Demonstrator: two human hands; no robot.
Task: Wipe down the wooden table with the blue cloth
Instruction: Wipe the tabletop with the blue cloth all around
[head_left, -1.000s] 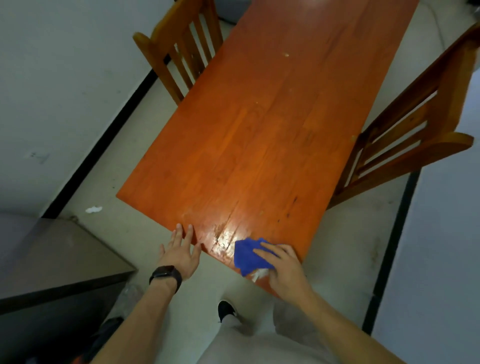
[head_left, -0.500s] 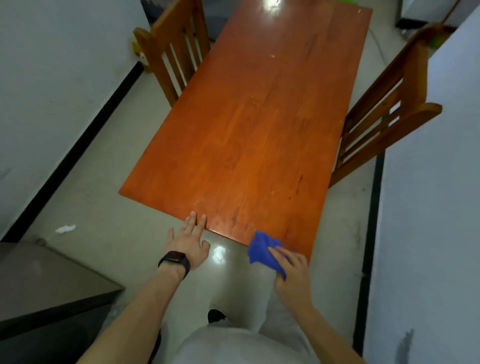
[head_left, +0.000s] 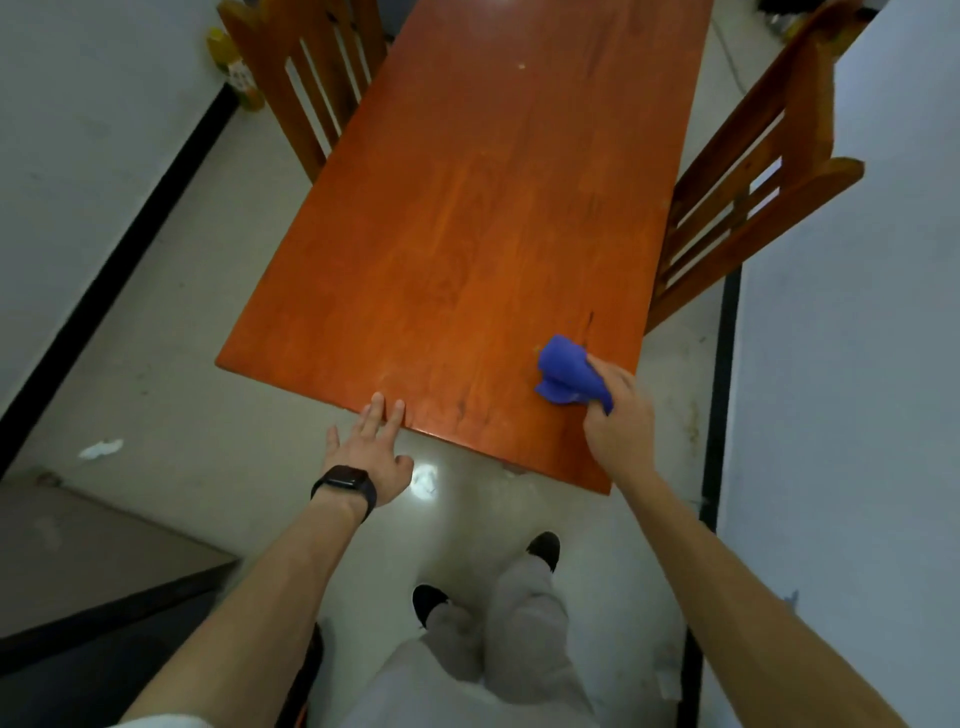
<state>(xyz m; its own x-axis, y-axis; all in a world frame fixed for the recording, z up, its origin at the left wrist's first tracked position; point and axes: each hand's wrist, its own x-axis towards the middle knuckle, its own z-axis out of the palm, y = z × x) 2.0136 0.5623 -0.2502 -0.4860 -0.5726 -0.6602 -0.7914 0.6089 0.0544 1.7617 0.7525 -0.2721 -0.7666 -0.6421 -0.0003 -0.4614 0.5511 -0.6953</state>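
At the bottom of the view, pale trouser legs (head_left: 524, 623) and dark shoes (head_left: 543, 545) stand on the light floor (head_left: 171, 322), with a dark low cabinet (head_left: 78, 561) to the person's left. Both bare forearms reach forward. The left hand (head_left: 371, 452), with a black smartwatch (head_left: 345, 480) on its wrist, is relaxed: its fingers are straight and spread, and the fingertips rest on the near edge of the wooden table (head_left: 493, 208). The right hand (head_left: 618, 421) has its fingers curled round the blue cloth (head_left: 566, 376), which is bunched up and pressed onto the tabletop close to the near right corner, beside a dark mark in the wood. A white paper scrap (head_left: 101, 449) lies on the floor off to the left. Farther along, the reddish-brown top runs away from the person, with a few pale specks on it. A slatted wooden chair (head_left: 306, 67) stands at its left side and another chair (head_left: 748, 171) at its right side. A yellow bottle (head_left: 234, 67) stands against the left wall behind the left chair.
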